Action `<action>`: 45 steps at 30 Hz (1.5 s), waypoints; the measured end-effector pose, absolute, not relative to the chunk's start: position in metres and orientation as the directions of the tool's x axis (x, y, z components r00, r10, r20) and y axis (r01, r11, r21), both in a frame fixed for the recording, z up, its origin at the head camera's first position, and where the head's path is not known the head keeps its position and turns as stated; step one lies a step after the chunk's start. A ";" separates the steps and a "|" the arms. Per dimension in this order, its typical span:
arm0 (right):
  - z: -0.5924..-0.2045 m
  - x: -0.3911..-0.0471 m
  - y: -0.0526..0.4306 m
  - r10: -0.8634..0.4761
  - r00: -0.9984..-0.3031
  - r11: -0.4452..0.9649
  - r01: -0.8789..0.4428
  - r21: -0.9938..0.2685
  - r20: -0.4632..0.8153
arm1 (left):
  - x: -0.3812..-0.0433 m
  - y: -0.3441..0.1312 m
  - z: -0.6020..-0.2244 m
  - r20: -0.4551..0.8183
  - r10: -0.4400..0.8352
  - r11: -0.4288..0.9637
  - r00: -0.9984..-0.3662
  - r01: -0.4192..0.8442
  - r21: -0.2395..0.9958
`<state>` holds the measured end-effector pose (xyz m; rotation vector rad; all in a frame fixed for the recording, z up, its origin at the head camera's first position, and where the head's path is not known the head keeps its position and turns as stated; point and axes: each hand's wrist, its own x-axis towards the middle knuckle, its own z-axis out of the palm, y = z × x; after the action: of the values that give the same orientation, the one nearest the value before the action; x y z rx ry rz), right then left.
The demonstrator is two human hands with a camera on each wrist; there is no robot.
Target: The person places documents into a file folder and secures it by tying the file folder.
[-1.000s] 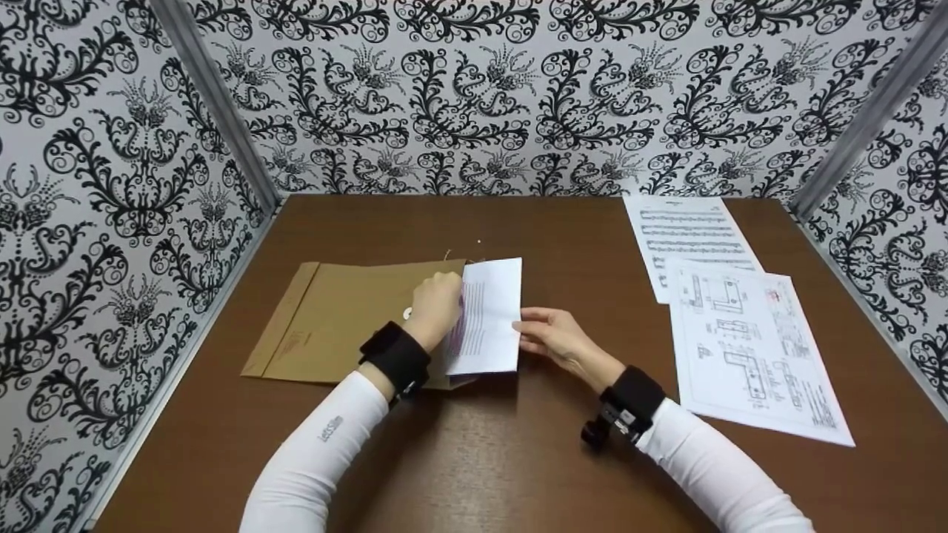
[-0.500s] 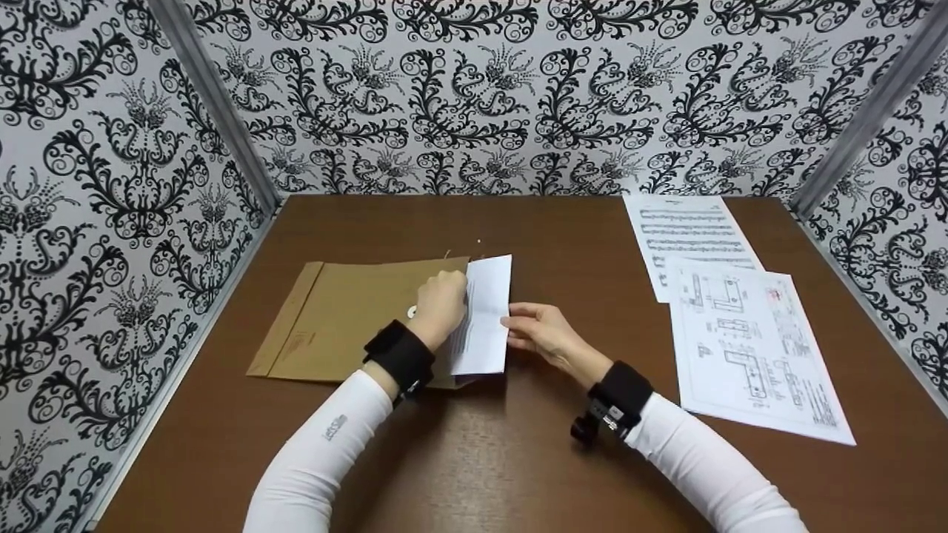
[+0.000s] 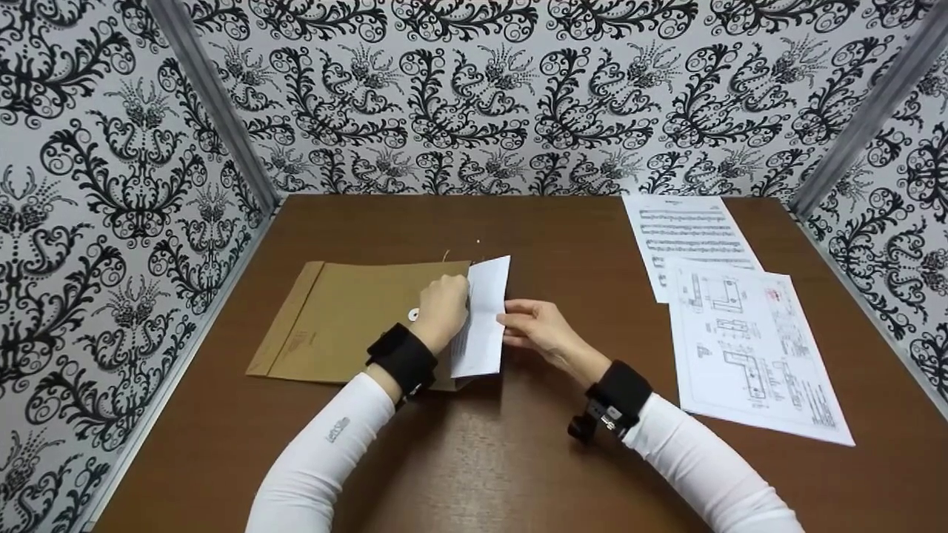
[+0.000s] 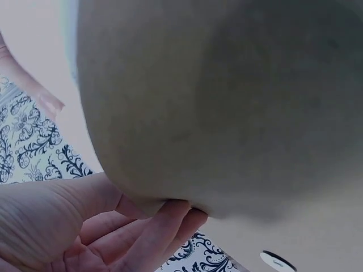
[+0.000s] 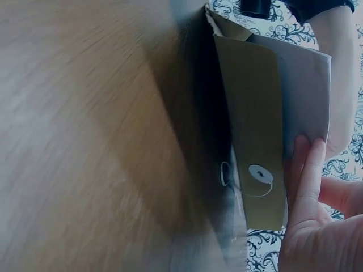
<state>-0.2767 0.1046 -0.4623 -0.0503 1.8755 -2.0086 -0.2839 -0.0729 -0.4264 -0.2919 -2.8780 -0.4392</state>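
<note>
A brown paper envelope (image 3: 355, 311) with a white button (image 3: 413, 314) lies on the table, its mouth facing right. White paper (image 3: 487, 318) with printed lines sticks out of that mouth, partly inside. My left hand (image 3: 444, 307) pinches the envelope's edge at the mouth; in the left wrist view, thumb and fingers (image 4: 161, 232) grip the brown paper. With thumb and fingers, my right hand (image 3: 544, 329) pinches the outer edge of the white paper. The right wrist view shows the envelope's flap (image 5: 252, 113) with a button and string (image 5: 261, 174), below the white paper (image 5: 306, 90).
On the right of the brown table (image 3: 474, 459), a technical drawing sheet (image 3: 755, 348) overlaps a sheet of music (image 3: 689, 229). Patterned walls (image 3: 474, 96) enclose the back and sides. A thin string end (image 3: 446, 255) shows behind the envelope.
My right hand has moved left with the white paper, and less of the paper shows outside the envelope. The envelope and left hand have shifted slightly right.
</note>
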 end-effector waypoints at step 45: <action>-0.486 -0.287 0.077 -0.286 -0.914 0.029 0.291 -0.956 -0.286 | -0.284 -0.070 -0.431 0.262 0.200 0.919 -0.944 0.274 0.284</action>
<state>-0.2866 0.0772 -0.4861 0.0048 1.9131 -1.9406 -0.2838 -0.0704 -0.4310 -0.3573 -2.8516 -0.4700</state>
